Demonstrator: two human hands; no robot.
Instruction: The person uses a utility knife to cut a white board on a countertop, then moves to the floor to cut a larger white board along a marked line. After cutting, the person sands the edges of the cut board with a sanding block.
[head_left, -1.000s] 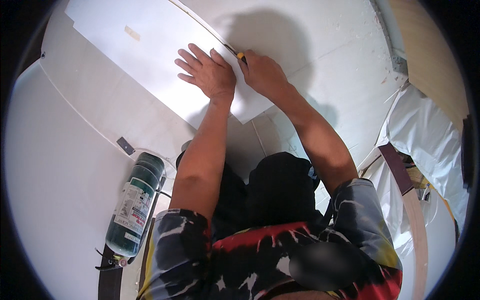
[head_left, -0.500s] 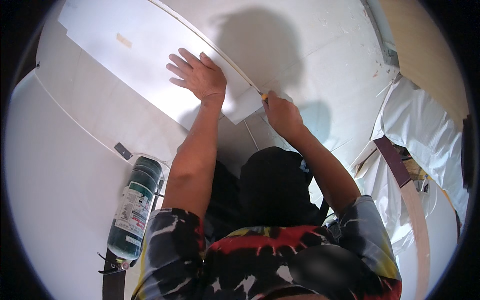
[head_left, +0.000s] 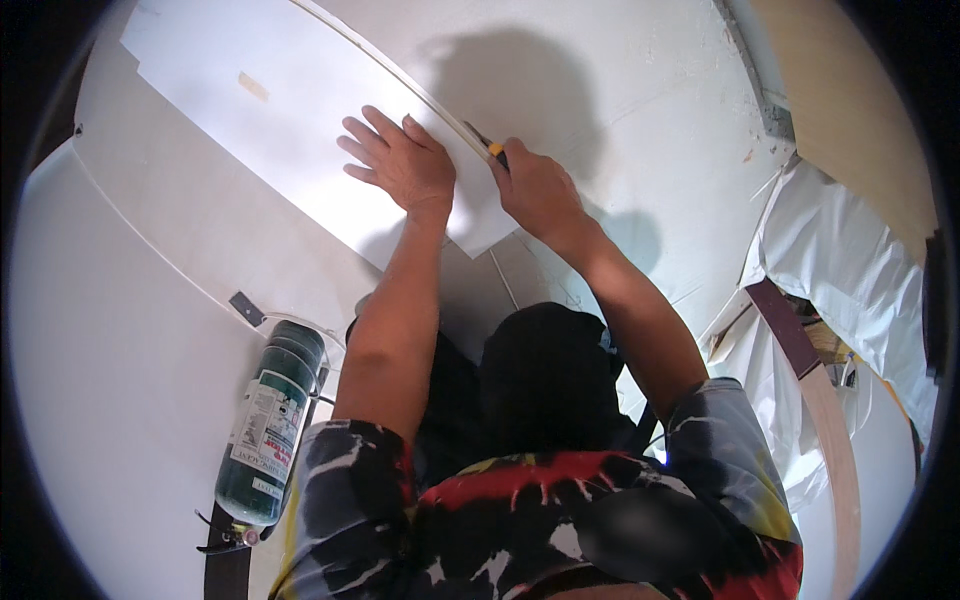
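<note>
A white sheet point(head_left: 240, 130) lies on the pale floor, running from the upper left toward the middle. Spread flat on it, my left hand point(head_left: 412, 168) presses with its fingers apart. Along the sheet's right-hand side runs a long thin pale strip point(head_left: 370, 50). My right hand point(head_left: 540, 195) is closed around a black and yellow utility knife point(head_left: 499, 154). The knife's blade points up and left, beside the strip. Whether its tip touches the sheet or the strip I cannot tell. A small tan patch point(head_left: 254, 86) shows on the sheet.
At left a dark green fire extinguisher point(head_left: 265, 430) lies by a white curved panel point(head_left: 110, 380). To the right hang white plastic sheets point(head_left: 830, 240) near a wood-edged board point(head_left: 830, 430). A tan panel point(head_left: 850, 100) stands at the upper right.
My right hand has moved up and left along the strip with the utility knife, from near the sheet's lower end. My left hand stays almost in place.
</note>
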